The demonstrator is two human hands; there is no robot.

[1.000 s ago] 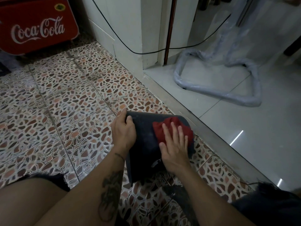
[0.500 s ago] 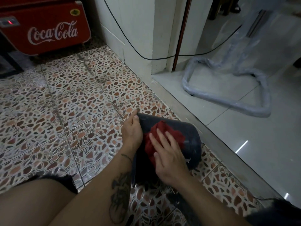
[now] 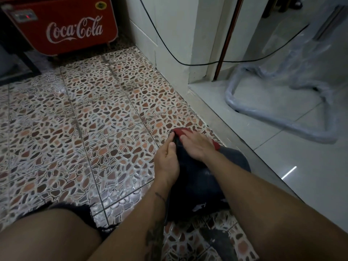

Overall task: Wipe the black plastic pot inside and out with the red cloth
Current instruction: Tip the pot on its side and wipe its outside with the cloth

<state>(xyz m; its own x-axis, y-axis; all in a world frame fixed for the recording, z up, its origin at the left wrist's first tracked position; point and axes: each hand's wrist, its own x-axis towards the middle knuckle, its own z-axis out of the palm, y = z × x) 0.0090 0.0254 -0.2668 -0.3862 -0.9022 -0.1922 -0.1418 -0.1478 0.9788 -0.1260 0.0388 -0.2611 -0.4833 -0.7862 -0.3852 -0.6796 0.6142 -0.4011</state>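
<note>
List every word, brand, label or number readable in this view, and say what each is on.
"Coca-Cola": white script on the front of the red cooler.
Yellow oval badge at the cooler's top corner: too small to read.
Red lit display on the cooler's grey panel: too blurred to read.
White marks on the black plastic pot: no readable text.

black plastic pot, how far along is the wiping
Done: nothing clearly finished; the black plastic pot lies on its side with pale marks near its close end. In hand: the right hand presses the red cloth flat on its outer wall at the far end while the left hand grips its side. Left: the rest of the outside and the inside, which is hidden here.
</note>
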